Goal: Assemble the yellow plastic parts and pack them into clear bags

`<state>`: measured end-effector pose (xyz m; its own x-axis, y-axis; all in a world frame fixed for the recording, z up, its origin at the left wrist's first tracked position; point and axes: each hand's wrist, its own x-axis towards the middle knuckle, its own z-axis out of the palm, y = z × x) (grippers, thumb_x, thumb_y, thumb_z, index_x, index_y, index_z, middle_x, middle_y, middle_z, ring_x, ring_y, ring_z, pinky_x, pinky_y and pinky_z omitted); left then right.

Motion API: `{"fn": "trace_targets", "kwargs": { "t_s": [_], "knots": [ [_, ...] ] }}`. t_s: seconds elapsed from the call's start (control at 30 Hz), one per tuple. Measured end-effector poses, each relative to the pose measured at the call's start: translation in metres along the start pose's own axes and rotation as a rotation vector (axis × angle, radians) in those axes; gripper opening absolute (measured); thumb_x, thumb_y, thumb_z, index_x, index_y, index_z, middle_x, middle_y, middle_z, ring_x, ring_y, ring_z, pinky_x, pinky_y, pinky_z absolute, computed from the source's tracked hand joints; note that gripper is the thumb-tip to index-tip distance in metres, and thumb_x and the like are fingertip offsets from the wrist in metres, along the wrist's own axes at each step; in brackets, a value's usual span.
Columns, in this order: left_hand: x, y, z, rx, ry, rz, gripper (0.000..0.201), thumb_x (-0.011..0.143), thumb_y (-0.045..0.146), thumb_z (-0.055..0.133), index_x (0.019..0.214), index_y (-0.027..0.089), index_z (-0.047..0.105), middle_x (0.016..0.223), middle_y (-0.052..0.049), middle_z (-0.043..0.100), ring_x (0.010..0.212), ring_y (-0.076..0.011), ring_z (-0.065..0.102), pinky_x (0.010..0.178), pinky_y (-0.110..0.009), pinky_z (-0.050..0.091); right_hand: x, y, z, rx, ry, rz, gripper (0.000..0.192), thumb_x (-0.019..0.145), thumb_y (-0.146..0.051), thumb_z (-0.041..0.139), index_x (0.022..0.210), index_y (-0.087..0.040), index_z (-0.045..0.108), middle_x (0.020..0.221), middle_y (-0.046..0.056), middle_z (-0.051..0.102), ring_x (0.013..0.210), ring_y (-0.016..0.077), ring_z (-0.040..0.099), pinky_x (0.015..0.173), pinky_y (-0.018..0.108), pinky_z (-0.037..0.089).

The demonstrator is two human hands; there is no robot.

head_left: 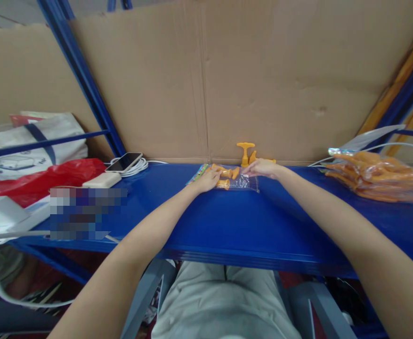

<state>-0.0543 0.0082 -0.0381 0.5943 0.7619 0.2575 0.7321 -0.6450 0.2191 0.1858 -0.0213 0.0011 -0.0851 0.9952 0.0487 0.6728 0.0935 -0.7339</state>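
A clear plastic bag (243, 182) with a colourful printed strip (198, 173) at its left end lies flat on the blue shelf. Orange plastic pieces (223, 184) are in or on the bag; which of the two I cannot tell. My left hand (208, 181) is closed over the bag's left part, fingers against the orange pieces. At the bag's right part, my right hand (263, 168) has its fingertips together on the film. Just behind it, an orange T-handled piece (245, 153) stands upright against the cardboard, beside more orange parts (252, 157).
Bagged orange pieces (379, 176) are piled on the right. On the left are a phone (124, 163), a coiled white cable (139, 167), a cream box (102, 180), a red bag (68, 174) and a white tote (58, 141). A cardboard wall (206, 80) closes the back.
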Motion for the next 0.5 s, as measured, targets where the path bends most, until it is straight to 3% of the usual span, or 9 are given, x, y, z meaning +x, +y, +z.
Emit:
{"fn": "trace_targets", "kwargs": {
  "t_s": [0.1, 0.2, 0.33, 0.43, 0.5],
  "knots": [
    [0.000, -0.001, 0.001, 0.025, -0.015, 0.006, 0.049, 0.096, 0.025, 0.025, 0.124, 0.019, 0.065, 0.141, -0.004, 0.060, 0.143, -0.0183, 0.041, 0.122, -0.034, 0.023, 0.012, 0.000, -0.027, -0.215, 0.222, 0.074, 0.031, 0.084, -0.004, 0.051, 0.097, -0.009, 0.078, 0.095, 0.014, 0.077, 0.089, 0.0216, 0.074, 0.081, 0.028, 0.057],
    [0.000, -0.002, 0.001, 0.024, -0.021, 0.008, 0.049, 0.097, 0.025, 0.024, 0.124, 0.018, 0.064, 0.142, -0.005, 0.059, 0.143, -0.0184, 0.040, 0.122, -0.034, 0.024, 0.024, 0.009, -0.039, -0.509, 0.390, 0.043, 0.034, 0.085, -0.011, 0.053, 0.110, -0.011, 0.075, 0.110, 0.015, 0.075, 0.108, 0.0277, 0.069, 0.092, 0.032, 0.054],
    [0.001, -0.002, 0.003, 0.001, -0.008, 0.004, 0.050, 0.097, 0.026, 0.025, 0.130, 0.018, 0.060, 0.147, -0.006, 0.054, 0.144, -0.0191, 0.040, 0.122, -0.035, 0.024, 0.037, 0.028, -0.036, -0.741, 0.310, 0.103, 0.048, 0.081, -0.016, 0.058, 0.128, -0.013, 0.065, 0.129, 0.018, 0.066, 0.118, 0.0310, 0.063, 0.095, 0.039, 0.051],
    [0.001, -0.001, 0.004, 0.007, -0.008, -0.004, 0.051, 0.097, 0.026, 0.025, 0.135, 0.017, 0.057, 0.150, -0.007, 0.051, 0.145, -0.0191, 0.038, 0.123, -0.036, 0.020, 0.044, 0.038, -0.029, -0.768, 0.211, 0.115, 0.058, 0.079, -0.014, 0.058, 0.137, -0.009, 0.057, 0.132, 0.020, 0.063, 0.120, 0.0294, 0.062, 0.096, 0.037, 0.050],
    [0.001, -0.001, 0.004, 0.007, -0.015, -0.015, 0.051, 0.096, 0.026, 0.025, 0.136, 0.018, 0.056, 0.150, -0.007, 0.051, 0.144, -0.0195, 0.038, 0.124, -0.037, 0.020, 0.046, 0.039, -0.024, -0.761, 0.227, 0.101, 0.061, 0.080, -0.012, 0.057, 0.141, -0.005, 0.052, 0.137, 0.022, 0.059, 0.125, 0.0279, 0.059, 0.099, 0.035, 0.048]
  ]
}}
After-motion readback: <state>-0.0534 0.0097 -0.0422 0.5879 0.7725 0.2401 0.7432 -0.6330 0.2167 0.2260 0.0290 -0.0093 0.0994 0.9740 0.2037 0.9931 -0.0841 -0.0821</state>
